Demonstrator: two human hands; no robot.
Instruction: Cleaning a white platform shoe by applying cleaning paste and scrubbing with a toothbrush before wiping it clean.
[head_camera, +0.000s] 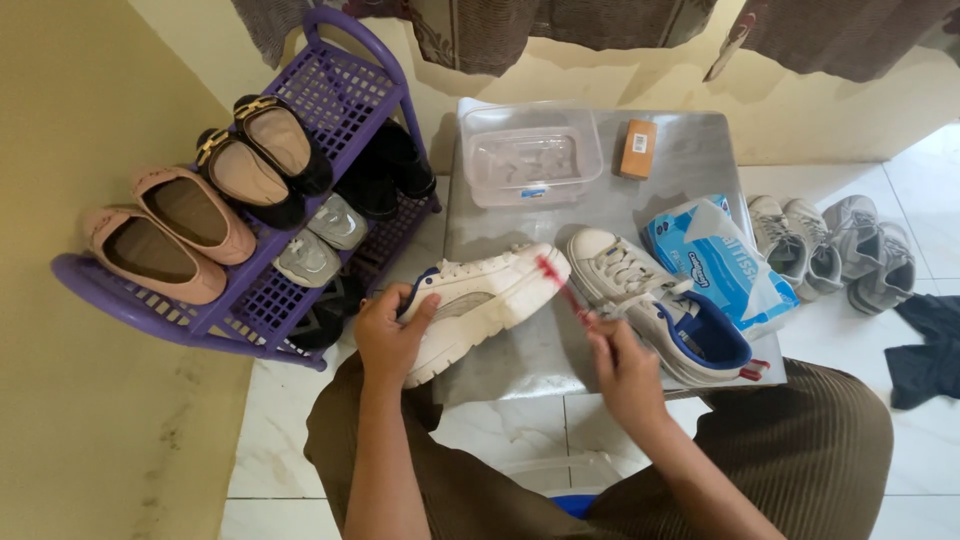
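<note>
On a low metal table (690, 150) over white floor tiles, the left hand (388, 335) grips one white sneaker (485, 300) by its heel, at centre; the right hand (622, 365), at 5 o'clock, closes on one red toothbrush (562, 285), bristles apparently touching the toe. A second sneaker (660, 305) lies at 3 o'clock. One purple rack (330, 95) at 10 o'clock holds about eight shoes.

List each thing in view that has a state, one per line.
Left hand: gripping white sneaker, tilted off the table.
Right hand: holding red toothbrush, bristles on the toe.
Second sneaker: upright on metal table.
Plastic container: open, lidless.
Wipes pack: open.
</note>
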